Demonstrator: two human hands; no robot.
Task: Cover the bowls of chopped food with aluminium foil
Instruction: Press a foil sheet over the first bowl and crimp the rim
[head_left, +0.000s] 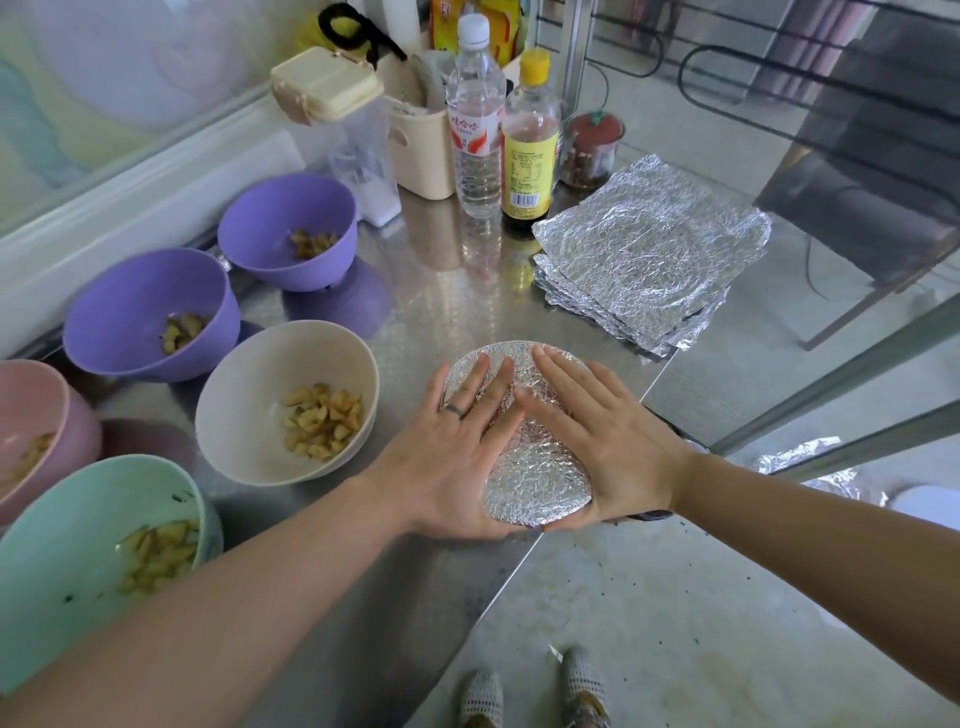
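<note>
Left hand (457, 457) and right hand (597, 441) press spread flat on the foil-covered bowl (530, 467); foil judged light, tear-prone, best crimped at the rim.

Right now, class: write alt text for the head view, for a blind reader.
The left hand and right hand press flat on a foil-covered bowl on a counter. Five open bowls of chopped food sit to its left; a foil stack lies behind.

2 bottles (475, 124), cream basket (421, 150)
</note>
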